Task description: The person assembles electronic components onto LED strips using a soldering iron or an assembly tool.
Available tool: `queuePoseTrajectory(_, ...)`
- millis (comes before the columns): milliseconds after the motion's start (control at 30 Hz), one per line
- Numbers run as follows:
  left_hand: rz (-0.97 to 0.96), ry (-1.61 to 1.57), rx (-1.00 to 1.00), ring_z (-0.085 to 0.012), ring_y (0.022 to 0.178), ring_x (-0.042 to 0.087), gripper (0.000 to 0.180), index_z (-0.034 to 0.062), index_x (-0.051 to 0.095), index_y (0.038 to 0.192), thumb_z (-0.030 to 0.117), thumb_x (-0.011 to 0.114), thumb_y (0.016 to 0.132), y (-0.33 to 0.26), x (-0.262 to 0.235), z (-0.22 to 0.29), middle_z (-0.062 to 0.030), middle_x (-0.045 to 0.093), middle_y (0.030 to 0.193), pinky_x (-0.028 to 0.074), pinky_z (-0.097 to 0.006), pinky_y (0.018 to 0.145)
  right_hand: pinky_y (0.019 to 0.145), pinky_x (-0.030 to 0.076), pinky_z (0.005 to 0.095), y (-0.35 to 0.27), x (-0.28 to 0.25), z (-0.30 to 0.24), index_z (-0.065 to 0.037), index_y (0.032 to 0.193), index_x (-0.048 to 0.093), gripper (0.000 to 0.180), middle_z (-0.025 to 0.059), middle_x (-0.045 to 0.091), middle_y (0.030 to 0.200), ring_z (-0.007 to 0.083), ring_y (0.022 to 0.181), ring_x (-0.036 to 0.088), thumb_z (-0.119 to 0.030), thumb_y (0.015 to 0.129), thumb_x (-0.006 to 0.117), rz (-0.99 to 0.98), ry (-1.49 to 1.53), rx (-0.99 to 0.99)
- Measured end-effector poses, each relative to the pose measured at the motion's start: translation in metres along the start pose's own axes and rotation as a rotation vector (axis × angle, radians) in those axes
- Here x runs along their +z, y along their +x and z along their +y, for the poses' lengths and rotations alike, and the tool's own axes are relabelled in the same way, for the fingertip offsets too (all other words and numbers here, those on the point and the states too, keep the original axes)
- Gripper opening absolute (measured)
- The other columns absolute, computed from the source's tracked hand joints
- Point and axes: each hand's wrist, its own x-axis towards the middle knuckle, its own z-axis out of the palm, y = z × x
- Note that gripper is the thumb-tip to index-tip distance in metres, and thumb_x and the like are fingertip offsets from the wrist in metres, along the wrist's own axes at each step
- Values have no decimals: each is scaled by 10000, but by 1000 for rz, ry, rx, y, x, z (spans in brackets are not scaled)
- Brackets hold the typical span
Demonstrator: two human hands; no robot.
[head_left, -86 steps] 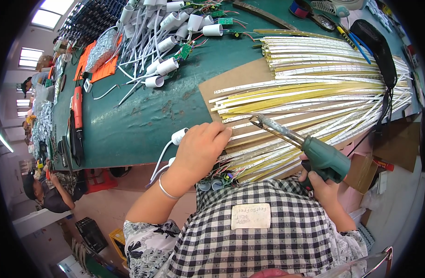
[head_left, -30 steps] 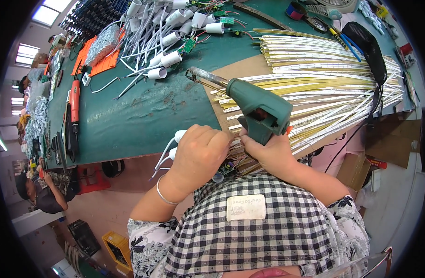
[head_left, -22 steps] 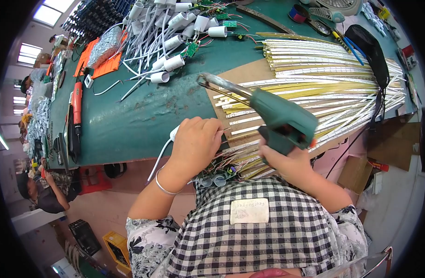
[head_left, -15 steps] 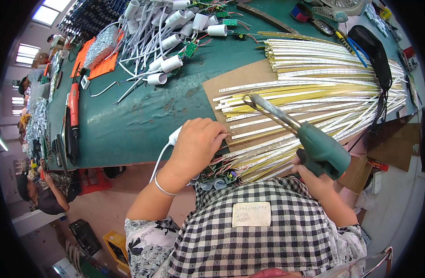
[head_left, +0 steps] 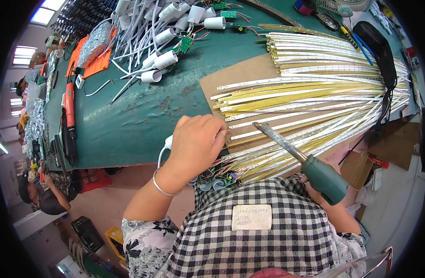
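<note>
Left hand [head_left: 197, 143], fingers curled pinching strip ends [head_left: 231, 162] at frame centre; right hand [head_left: 321, 192] mostly hidden gripping soldering iron [head_left: 305, 162], whose hot tip risks grazing fingers.

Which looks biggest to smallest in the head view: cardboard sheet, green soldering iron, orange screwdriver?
1. Cardboard sheet.
2. Green soldering iron, held in the right hand, though nearness to the camera enlarges it.
3. Orange screwdriver.
</note>
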Motion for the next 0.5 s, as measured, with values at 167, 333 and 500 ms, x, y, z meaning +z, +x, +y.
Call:
queuePoseTrajectory(167,-24,41,-28,-228,727,570,48,105,600,796,134,638,801,3,2,-4,-23,596,734,348,-374,708,727,512,348,-3,3,11,-46,1003,668,255,133,653,1051,317,819,641,-56,748,674,-62,-57,-44)
queuePoseTrajectory(333,-27,29,-54,-222,710,556,48,120,598,773,140,641,778,6,3,-3,-15,592,717,330,-376,735,771,507,358,10,6,-2,-53,1012,672,258,119,666,1011,289,885,636,-58,754,669,-109,118,20)
queuePoseTrajectory(500,-7,60,-36,-225,704,543,73,126,576,745,135,649,747,6,6,-1,-16,579,697,325,-376,732,774,516,346,21,5,-11,-61,1011,675,270,99,674,988,272,882,643,-63,741,675,-99,-50,-171)
